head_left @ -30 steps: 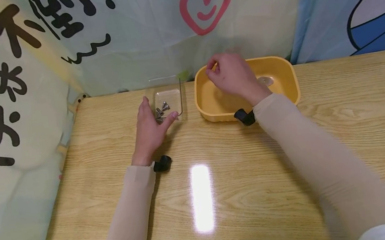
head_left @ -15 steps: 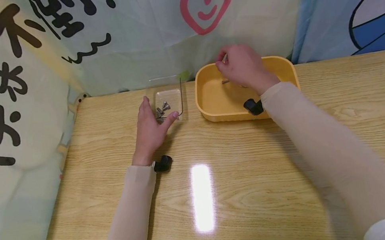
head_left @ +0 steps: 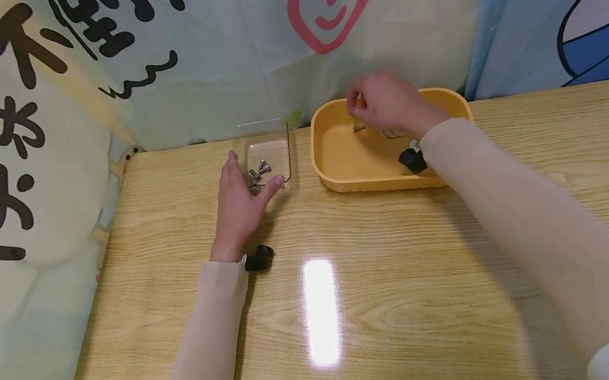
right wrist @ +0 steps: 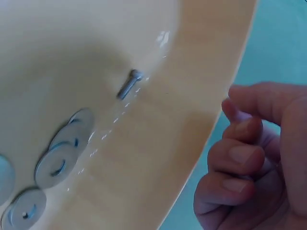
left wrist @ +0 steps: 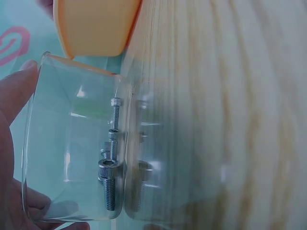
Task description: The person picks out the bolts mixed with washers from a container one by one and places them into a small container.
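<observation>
My left hand [head_left: 241, 207] holds a clear plastic box [left wrist: 72, 143] from the side, thumb against one wall and fingers round another. Several silver socket-head bolts [left wrist: 109, 187] lie on the bottom of that box. Over the back rim of a yellow tray [head_left: 361, 184] hovers my right hand [right wrist: 268, 143], fingers curled and thumb tip close to the index finger; nothing shows between them. One small bolt [right wrist: 129, 85] lies in the tray near the side wall, below that hand. Several round metal washers [right wrist: 56, 165] overlap beside it, partly hidden by the right arm in the head view.
Both containers stand at the back of a wooden table [head_left: 277, 339], close to a printed cloth [head_left: 242, 52] hanging behind. The tray is a short way right of the box. Another cloth panel [head_left: 34, 261] hangs along the left edge.
My right hand has moved right over the tray, then settled near its back rim, and the small bolt in the tray has come into sight. The left hand keeps its place at the box.
</observation>
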The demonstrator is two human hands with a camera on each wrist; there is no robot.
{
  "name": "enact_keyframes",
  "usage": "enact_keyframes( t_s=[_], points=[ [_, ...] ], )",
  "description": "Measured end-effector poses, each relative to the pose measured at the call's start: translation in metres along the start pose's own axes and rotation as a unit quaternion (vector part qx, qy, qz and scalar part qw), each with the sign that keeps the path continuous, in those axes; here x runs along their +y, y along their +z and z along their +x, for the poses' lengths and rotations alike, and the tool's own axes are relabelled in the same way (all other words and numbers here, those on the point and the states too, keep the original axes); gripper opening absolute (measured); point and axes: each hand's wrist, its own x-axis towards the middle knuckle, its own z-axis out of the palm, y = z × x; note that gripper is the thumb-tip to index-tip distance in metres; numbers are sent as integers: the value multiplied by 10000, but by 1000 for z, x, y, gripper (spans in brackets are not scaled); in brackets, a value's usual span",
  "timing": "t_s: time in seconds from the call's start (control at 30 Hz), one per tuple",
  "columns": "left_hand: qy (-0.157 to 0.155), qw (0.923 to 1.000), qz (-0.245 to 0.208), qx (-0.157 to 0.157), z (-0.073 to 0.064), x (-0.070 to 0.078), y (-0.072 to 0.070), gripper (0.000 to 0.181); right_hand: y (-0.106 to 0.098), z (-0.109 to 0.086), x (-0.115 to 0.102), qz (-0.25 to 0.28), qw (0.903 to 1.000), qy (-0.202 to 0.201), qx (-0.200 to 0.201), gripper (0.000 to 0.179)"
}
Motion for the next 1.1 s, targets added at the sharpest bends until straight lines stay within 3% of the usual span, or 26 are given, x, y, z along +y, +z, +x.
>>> enact_keyframes(
  t_s=[0.23,0.47,0.67,1.1],
  points=[
    [-8,10000,15,0,0,-1,0,110,9,6,7,-566,9960,-484,-488,26],
    [-18,10000,22,-7,0,0,-1,110,15,9,13,-589,9936,-430,-866,32],
    [-5,10000,36,-6,0,0,-1,109,17,9,15,-747,9912,-576,-931,36],
    [23,10000,48,-8,1,1,-3,109,23,11,17,-811,9905,-408,-1034,31]
  ],
)
